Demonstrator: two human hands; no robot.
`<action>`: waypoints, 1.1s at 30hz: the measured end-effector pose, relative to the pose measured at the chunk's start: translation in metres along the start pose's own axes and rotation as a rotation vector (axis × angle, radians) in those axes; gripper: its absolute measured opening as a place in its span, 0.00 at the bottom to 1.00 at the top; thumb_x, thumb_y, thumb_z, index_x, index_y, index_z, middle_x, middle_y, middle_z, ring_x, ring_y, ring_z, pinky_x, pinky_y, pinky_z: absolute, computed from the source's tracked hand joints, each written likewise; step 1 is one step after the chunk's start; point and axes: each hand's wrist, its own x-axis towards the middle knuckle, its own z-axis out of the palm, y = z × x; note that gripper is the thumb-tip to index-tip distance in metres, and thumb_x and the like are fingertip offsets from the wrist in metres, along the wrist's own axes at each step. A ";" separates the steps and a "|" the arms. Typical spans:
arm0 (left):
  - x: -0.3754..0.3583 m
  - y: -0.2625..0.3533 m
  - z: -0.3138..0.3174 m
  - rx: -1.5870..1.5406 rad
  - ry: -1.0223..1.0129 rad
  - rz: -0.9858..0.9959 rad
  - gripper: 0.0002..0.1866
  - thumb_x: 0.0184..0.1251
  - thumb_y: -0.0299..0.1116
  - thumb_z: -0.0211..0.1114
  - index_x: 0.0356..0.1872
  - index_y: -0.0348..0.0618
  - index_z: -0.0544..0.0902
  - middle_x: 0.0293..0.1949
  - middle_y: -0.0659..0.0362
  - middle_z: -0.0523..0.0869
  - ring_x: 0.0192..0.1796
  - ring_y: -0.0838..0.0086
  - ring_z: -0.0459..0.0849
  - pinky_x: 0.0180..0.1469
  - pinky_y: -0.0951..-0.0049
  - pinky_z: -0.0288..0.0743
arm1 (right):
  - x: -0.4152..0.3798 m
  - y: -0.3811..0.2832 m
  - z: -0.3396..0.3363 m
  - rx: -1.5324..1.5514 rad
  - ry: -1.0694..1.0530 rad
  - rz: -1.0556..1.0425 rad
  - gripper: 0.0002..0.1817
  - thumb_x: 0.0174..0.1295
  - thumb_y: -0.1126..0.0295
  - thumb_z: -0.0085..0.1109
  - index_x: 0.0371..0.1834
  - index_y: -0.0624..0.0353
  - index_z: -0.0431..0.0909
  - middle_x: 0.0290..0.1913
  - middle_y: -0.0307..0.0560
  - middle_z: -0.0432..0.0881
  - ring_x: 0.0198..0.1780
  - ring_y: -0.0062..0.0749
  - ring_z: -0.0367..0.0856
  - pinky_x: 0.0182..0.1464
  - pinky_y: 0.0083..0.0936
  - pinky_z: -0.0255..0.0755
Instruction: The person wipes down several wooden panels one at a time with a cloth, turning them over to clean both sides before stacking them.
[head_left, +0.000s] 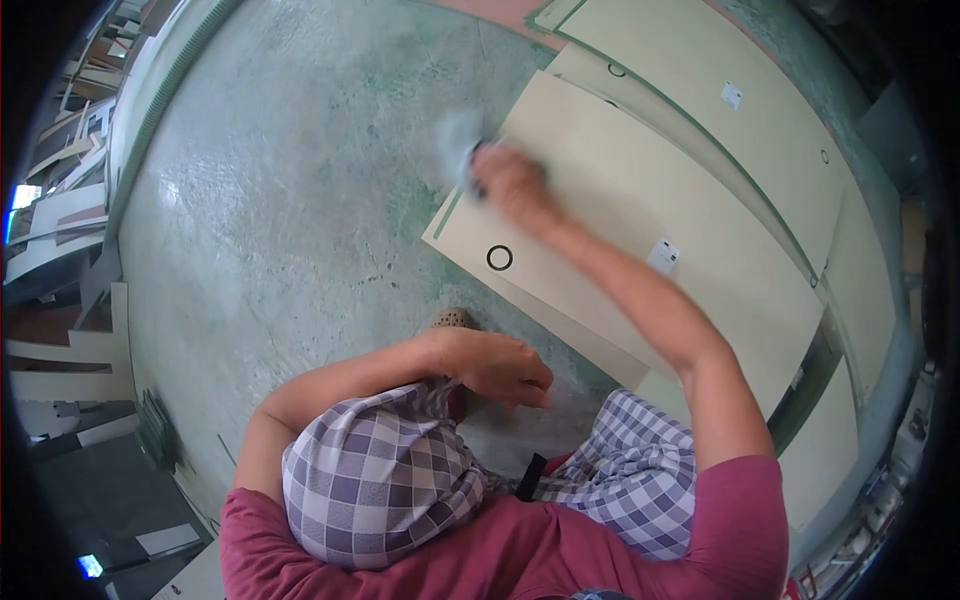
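My right hand [512,182] reaches over the left end of a cream panel [610,190], closed on a pale, cloth-like thing [462,145] that motion smears; a dark patch shows beside the fingers. Its exact kind cannot be made out. That panel bears a black ring mark [499,257], a white label [663,256] and a green strip along its left end. My left hand [500,368] hangs over my left knee, its fingers loosely curled together. Nothing shows in it, though its palm side is hidden.
More cream panels [690,90] lie overlapping behind and to the right, some with labels and ring marks. Grey concrete floor [290,190] spreads to the left. Offcuts and scraps [75,225] pile up along the left side. A brown perforated shoe [453,317] shows beyond my left forearm.
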 end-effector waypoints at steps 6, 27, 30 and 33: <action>-0.009 0.006 -0.001 -0.157 -0.039 0.068 0.15 0.67 0.42 0.53 0.42 0.40 0.78 0.33 0.51 0.83 0.37 0.64 0.82 0.39 0.67 0.72 | -0.011 -0.105 -0.022 0.415 -0.437 -0.056 0.17 0.45 0.76 0.52 0.41 0.53 0.75 0.43 0.46 0.77 0.47 0.39 0.74 0.54 0.34 0.65; 0.037 -0.030 -0.060 0.275 0.899 0.025 0.27 0.61 0.39 0.61 0.59 0.39 0.67 0.59 0.44 0.68 0.62 0.55 0.66 0.60 0.61 0.63 | -0.116 -0.049 -0.213 -0.035 -0.310 0.362 0.16 0.44 0.71 0.54 0.40 0.51 0.76 0.40 0.46 0.75 0.46 0.44 0.73 0.49 0.37 0.66; 0.071 -0.070 -0.071 0.749 1.122 -0.038 0.36 0.56 0.47 0.63 0.63 0.43 0.61 0.66 0.41 0.53 0.68 0.44 0.50 0.64 0.47 0.49 | -0.143 0.006 -0.270 -0.416 -0.076 0.574 0.14 0.47 0.70 0.55 0.39 0.51 0.77 0.40 0.45 0.75 0.45 0.42 0.72 0.47 0.37 0.67; 0.092 -0.092 -0.084 0.838 1.057 -0.116 0.39 0.57 0.50 0.61 0.67 0.46 0.57 0.69 0.41 0.44 0.69 0.38 0.38 0.64 0.38 0.38 | -0.198 0.039 -0.287 -0.773 0.088 0.753 0.13 0.48 0.70 0.55 0.39 0.55 0.77 0.43 0.49 0.72 0.47 0.47 0.70 0.46 0.38 0.67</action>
